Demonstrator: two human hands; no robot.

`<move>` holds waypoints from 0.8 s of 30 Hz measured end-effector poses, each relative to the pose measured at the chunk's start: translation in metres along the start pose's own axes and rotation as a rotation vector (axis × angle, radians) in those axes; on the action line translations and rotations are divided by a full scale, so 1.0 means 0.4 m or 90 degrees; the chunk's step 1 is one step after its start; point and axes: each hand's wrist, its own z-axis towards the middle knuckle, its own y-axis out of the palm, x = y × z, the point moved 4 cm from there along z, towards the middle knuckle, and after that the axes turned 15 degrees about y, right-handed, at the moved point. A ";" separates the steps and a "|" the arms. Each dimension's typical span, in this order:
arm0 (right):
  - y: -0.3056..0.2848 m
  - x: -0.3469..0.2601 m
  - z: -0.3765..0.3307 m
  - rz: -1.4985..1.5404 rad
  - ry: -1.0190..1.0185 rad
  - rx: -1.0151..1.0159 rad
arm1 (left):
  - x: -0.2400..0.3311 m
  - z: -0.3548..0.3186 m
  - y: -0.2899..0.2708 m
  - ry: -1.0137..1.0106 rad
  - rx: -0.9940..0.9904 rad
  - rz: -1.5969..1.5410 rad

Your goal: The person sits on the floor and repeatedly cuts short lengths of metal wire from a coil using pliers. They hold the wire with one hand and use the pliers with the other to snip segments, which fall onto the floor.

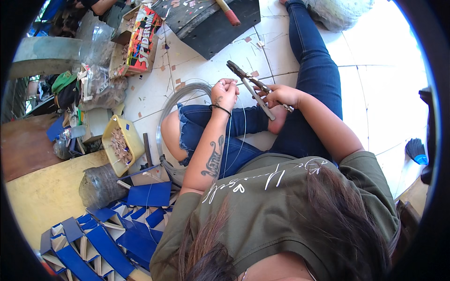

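Note:
My left hand [225,95] is closed, its fingers pinched round thin wire [229,136]. Strands of it hang from the fist over my lap. My right hand [282,97] grips a pair of dark metal pliers [238,70], whose jaws point up and left, just beyond the left hand. A pale grey rod-like part [258,99] slants down from the pliers between the two hands; whether it is one of their handles I cannot tell. A coil of wire [174,102] lies on the floor around my bent left knee.
Left of me stand a yellow tub [138,139] of small pieces and a printed cardboard box [140,47]. Blue-covered pieces [103,246] are piled at lower left. Ahead are a dark block [215,33] with a red-tipped stick [228,13] and scraps on the tiles [185,65].

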 end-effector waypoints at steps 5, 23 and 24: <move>0.001 -0.004 -0.006 -0.009 -0.004 -0.048 | -0.004 -0.001 -0.003 0.035 -0.023 0.054; -0.022 0.008 0.045 -0.170 0.043 0.252 | -0.021 -0.046 -0.004 -0.092 -0.057 0.023; -0.022 0.010 0.045 -0.177 0.048 0.271 | -0.026 -0.043 0.000 -0.083 -0.047 0.027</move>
